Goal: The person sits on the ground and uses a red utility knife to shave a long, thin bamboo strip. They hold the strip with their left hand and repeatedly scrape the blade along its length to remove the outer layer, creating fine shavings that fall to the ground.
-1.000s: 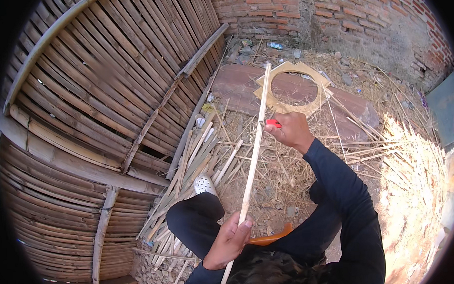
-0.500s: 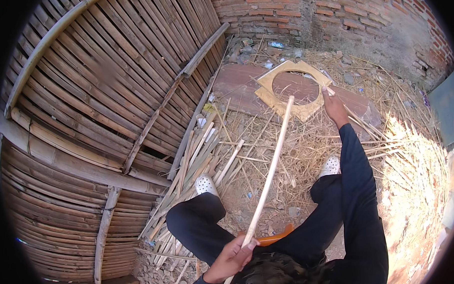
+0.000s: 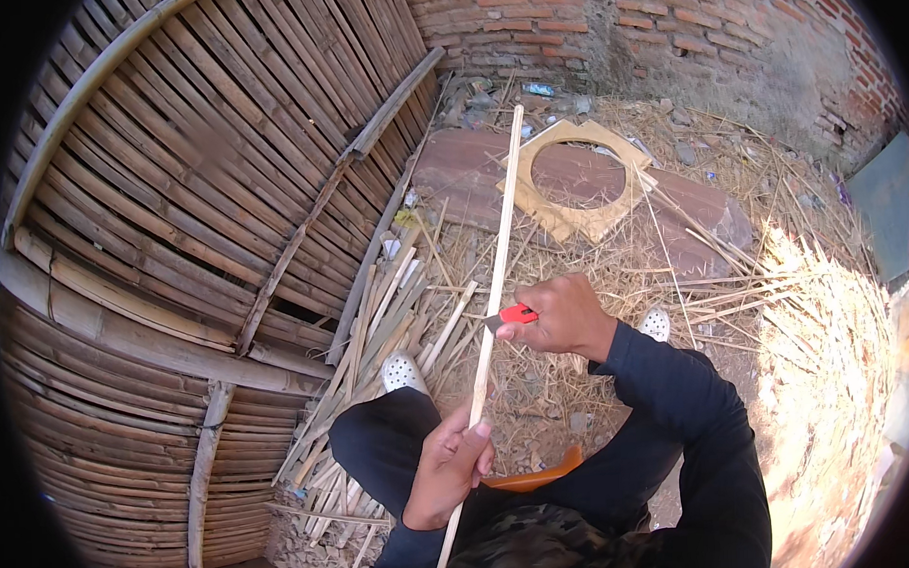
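My left hand (image 3: 449,466) is closed round the lower part of a long, pale bamboo strip (image 3: 504,236), which slants up and away from my lap. In my right hand (image 3: 566,318) is a red utility knife (image 3: 519,314). Its dark blade meets the strip's right side, about midway along its length. Beyond the hands, a yellowish board with a large round hole (image 3: 594,221) lies on a flat reddish-brown board (image 3: 461,174). The strip's far end passes in front of that holed board's left side.
Split bamboo pieces (image 3: 381,332) lie heaped at the left, beside a bamboo slat wall (image 3: 191,193). More thin strips (image 3: 734,259) lie at the right over straw. A brick wall (image 3: 536,26) closes off the back. Something orange (image 3: 541,471) shows between my legs.
My right hand has come back from the holed board to the strip, where the knife now touches it. The strip's far end has swung up and slightly left; my left hand has risen a little.
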`<control>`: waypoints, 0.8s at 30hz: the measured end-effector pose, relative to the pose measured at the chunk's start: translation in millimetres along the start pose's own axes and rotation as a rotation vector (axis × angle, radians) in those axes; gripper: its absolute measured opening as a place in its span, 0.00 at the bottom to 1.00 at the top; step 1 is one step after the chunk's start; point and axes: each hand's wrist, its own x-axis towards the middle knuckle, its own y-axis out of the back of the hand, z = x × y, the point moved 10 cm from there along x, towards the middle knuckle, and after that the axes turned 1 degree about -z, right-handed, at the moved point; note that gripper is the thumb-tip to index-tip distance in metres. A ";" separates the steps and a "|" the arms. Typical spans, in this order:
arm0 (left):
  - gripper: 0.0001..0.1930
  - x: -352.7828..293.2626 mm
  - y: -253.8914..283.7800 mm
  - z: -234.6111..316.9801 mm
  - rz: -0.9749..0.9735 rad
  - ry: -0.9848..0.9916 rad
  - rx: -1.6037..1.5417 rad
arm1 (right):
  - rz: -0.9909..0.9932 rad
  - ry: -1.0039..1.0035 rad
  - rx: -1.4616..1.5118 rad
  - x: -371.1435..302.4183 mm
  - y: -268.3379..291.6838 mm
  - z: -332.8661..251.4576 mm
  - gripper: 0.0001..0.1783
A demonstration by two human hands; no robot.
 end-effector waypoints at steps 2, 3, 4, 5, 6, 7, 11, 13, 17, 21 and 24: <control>0.23 6.8 7.4 0.5 -0.010 0.017 0.047 | -0.033 0.024 -0.071 -0.4 -11.7 1.0 0.36; 0.23 9.5 11.4 0.5 -0.014 0.024 0.070 | -0.059 0.072 -0.064 -9.4 -24.0 -18.0 0.36; 0.23 11.0 15.4 1.5 -0.007 0.025 0.084 | -0.085 0.120 -0.058 -13.3 -32.5 -30.7 0.36; 0.22 8.8 20.2 3.2 0.012 0.027 0.096 | -0.056 0.140 -0.083 -8.9 -32.2 -34.1 0.36; 0.22 7.4 25.5 4.0 0.030 0.030 0.108 | -0.027 0.160 -0.108 -3.2 -31.1 -36.2 0.35; 0.22 8.6 26.9 3.8 -0.003 0.008 0.035 | 0.002 0.181 -0.134 3.0 -30.2 -37.2 0.35; 0.21 15.8 43.8 1.8 -0.058 -0.018 -0.098 | 0.002 -0.038 -0.083 29.7 -43.1 7.1 0.37; 0.20 15.6 54.5 -0.3 -0.035 -0.010 -0.054 | -0.051 0.107 -0.086 9.5 -65.4 -42.3 0.36; 0.20 12.0 68.6 0.6 -0.008 -0.013 0.061 | -0.027 0.039 -0.091 37.2 -60.7 -21.8 0.35; 0.20 11.5 75.1 -15.1 -0.045 0.035 0.026 | 0.013 -0.086 -0.123 39.4 -71.2 15.4 0.36; 0.19 6.3 86.7 -27.2 -0.017 0.055 0.031 | -0.056 0.159 0.008 -2.9 -111.3 -52.8 0.36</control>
